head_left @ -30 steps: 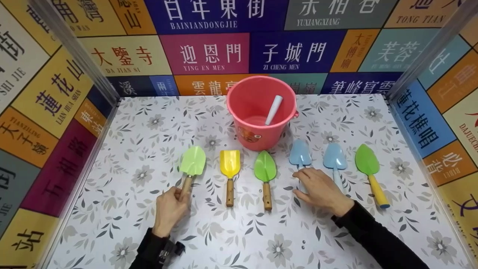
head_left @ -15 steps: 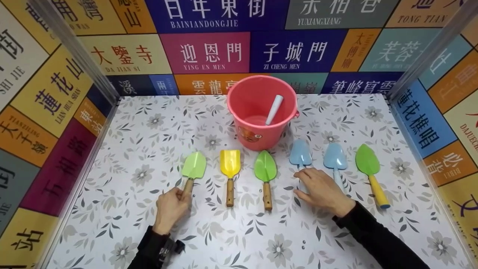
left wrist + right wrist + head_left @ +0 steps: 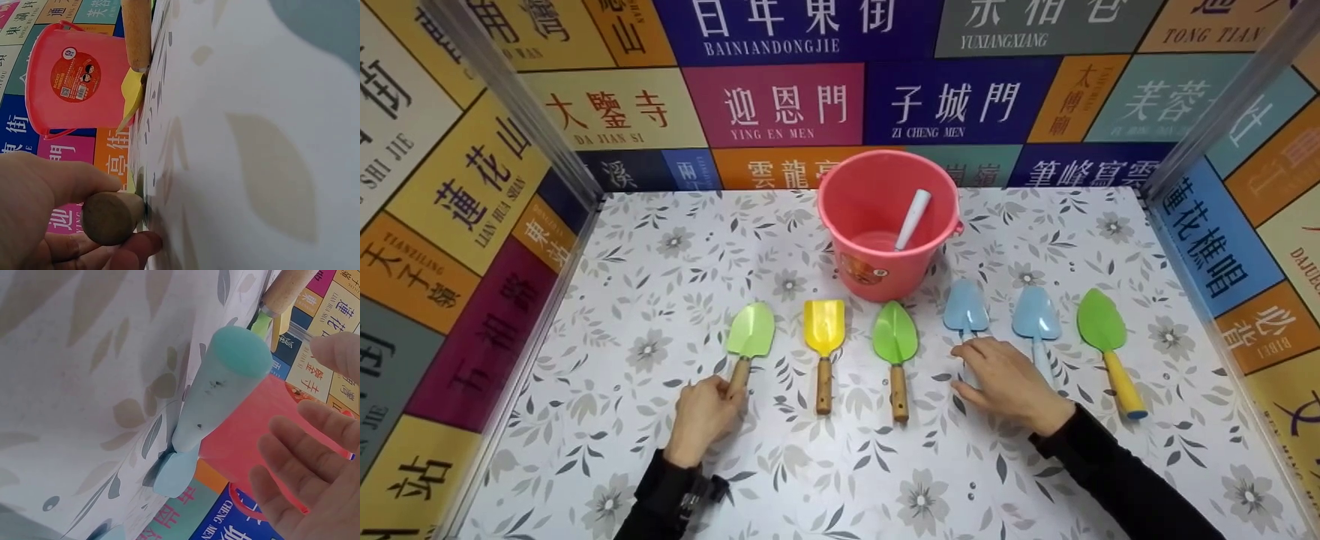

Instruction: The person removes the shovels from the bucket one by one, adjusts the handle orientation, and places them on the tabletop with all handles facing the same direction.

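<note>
My left hand (image 3: 703,420) grips the wooden handle of a light green trowel (image 3: 751,328), whose blade points away from me at the row's left end. In the left wrist view, thumb and fingers lie around the handle's end (image 3: 108,218). My right hand (image 3: 1011,381) hovers over the handle of a pale blue trowel (image 3: 966,307), partly hiding it. Its fingers (image 3: 301,464) are spread and relaxed in the right wrist view, apart from the blue handle (image 3: 216,391). Between the hands lie a yellow shovel (image 3: 825,326) and a green leaf-shaped trowel (image 3: 894,334), both wooden-handled.
A pink bucket (image 3: 877,277) stands behind the row, with a white handle (image 3: 913,219) leaning inside. Right of my right hand lie another pale blue trowel (image 3: 1036,313) and a green trowel with yellow handle (image 3: 1102,319). Printed panels (image 3: 780,105) wall the floral-covered table (image 3: 780,480) on three sides.
The light green trowel has come slightly toward me and its blade has lowered, with my left hand still holding the handle. My right hand has stayed about where it was.
</note>
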A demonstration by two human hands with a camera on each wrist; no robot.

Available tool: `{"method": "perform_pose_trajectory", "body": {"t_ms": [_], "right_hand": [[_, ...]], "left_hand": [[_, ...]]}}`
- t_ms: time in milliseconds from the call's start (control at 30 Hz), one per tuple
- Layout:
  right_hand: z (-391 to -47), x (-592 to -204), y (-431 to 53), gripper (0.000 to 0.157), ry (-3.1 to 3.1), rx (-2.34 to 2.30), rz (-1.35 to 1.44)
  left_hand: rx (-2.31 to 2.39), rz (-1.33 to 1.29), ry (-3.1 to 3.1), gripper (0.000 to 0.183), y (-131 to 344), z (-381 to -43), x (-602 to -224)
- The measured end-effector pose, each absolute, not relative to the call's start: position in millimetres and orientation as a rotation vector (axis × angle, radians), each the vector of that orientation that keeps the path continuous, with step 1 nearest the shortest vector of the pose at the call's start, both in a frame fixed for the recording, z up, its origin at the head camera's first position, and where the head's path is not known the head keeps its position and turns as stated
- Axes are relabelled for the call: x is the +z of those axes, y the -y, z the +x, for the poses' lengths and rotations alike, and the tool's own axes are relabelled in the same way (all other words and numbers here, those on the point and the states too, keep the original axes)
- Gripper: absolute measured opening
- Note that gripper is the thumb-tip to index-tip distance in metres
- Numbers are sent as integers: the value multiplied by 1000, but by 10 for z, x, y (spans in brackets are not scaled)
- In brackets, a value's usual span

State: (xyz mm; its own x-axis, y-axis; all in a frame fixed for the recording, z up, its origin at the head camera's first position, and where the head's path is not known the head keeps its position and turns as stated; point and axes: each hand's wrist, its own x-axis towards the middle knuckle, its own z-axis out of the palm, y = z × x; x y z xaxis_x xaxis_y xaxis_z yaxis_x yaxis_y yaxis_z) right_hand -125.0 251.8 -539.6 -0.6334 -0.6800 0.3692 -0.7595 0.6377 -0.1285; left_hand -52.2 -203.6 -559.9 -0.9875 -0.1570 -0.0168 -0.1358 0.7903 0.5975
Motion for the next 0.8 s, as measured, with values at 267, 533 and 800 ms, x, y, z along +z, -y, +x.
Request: {"method": "perform_pose_trajectory", "body": {"t_ms": [267,533,800], "right_hand": [[-1243,-5389,-2513,42,2602,398,1149],[-1241,-5384,-2506,42,2620,392,1151],[-1247,-5386,-2508,42,2598,388,1162]], "left_hand": [[-1010,255,2967,22,2039,-519,-5586],[-1014,198,2932,22,2052,-506,-5571],[-953,99,2895,24,2060,-500,-5565]]}}
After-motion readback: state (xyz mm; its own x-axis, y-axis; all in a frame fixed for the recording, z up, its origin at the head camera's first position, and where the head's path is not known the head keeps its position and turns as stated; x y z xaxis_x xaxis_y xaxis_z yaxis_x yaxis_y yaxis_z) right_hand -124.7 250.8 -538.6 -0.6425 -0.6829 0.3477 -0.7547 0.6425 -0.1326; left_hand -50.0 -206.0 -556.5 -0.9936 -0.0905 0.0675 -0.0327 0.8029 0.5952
